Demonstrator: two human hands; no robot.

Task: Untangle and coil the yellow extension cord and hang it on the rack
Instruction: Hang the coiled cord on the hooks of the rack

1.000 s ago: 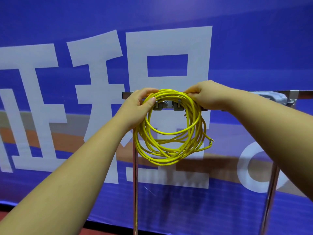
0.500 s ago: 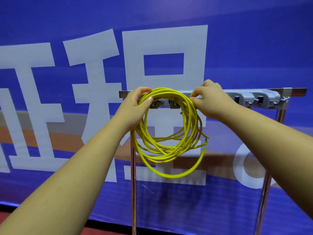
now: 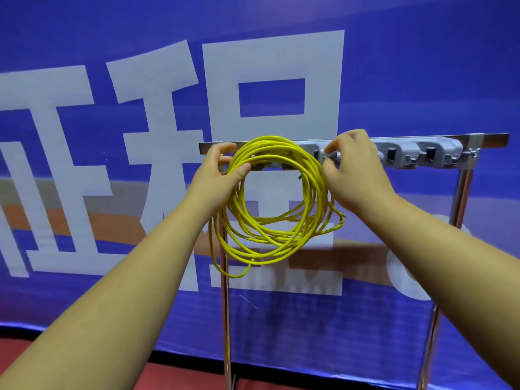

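So the yellow cord (image 3: 315, 187) is wound into a loose round coil, held up against the left end of the rack (image 3: 492, 137). The top of the coil sits level with the rack's metal bar, right in front of the grey hook strip (image 3: 439, 153) that runs along it. I honestly can't tell if any loops are caught on a hook or if the hands are carrying all the weight.

The left hand (image 3: 216, 175) grips the coil at its upper left, thumb pressed on the front of the strands and fingers wrapped round behind. The right hand (image 3: 354, 170) is at the coil's upper right with its fingers curled in close. The fingertips are just by the grey strip and the thumb is right beside the outer strands, but I can't make out whether it's pinching the cord, touching a hook or holding nothing.

One cut end (image 3: 342, 218) pokes out to the right, below the right hand. A loose tail (image 3: 239, 274) droops off the bottom left, next to the rack's chrome leg (image 3: 226, 319).

Behind it all is a blue banner (image 3: 422, 66) with big white characters, and there's red floor (image 3: 183, 378) along the bottom.
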